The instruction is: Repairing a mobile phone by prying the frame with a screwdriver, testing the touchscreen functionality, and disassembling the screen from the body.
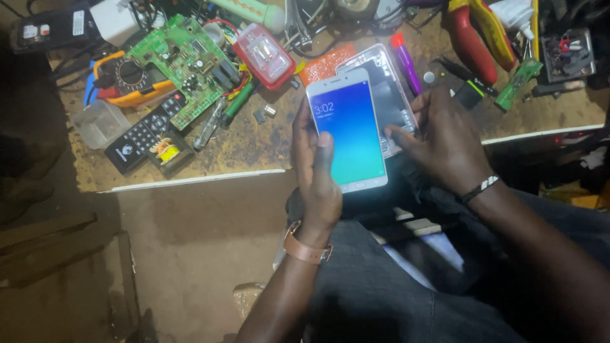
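Cluttered, stained wooden workbench (254,143) — green circuit board (184,63), black remote control (145,132), red-handled pliers (473,38). Over its front edge my left hand (318,181) grips a white smartphone with a lit blue screen (348,133), thumb on the glass. My right hand (445,136), fingers curled, pinches a second, clear-cased phone (389,95) just behind.

The phone (347,130) sits in the left grip (318,184), above the lap and before the table (254,143) edge. Just right of it, the right grip (445,143) rests on what seems a second phone (387,82). On the table's left lie a circuit board (184,60) and, nearer, a remote (143,133).
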